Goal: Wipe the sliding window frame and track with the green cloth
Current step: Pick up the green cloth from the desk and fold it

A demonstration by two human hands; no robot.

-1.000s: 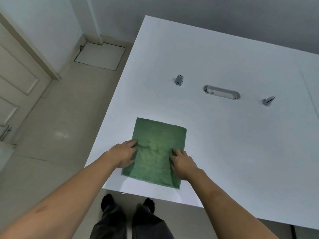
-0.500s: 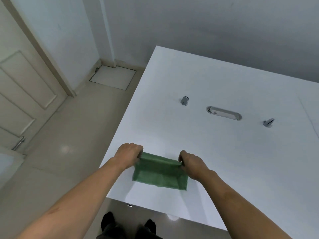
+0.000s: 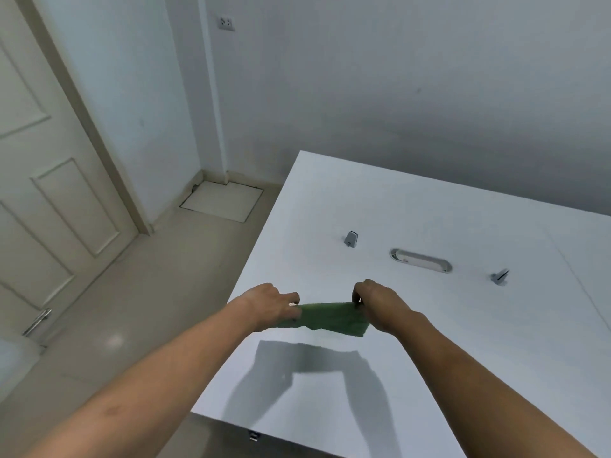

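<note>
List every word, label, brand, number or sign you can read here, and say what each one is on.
None can be read.
Small dark tag on the near edge of the white table: light marks, too small and blurred to read.
Wall socket: only holes, no lettering visible.
Green cloth: no print visible.

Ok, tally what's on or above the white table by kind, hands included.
Green cloth: 1, held up above the table
Hands: 2, left hand and right hand, each gripping one end
Small grey metal fittings: 2
Oval cable slot: 1
Total: 6
</note>
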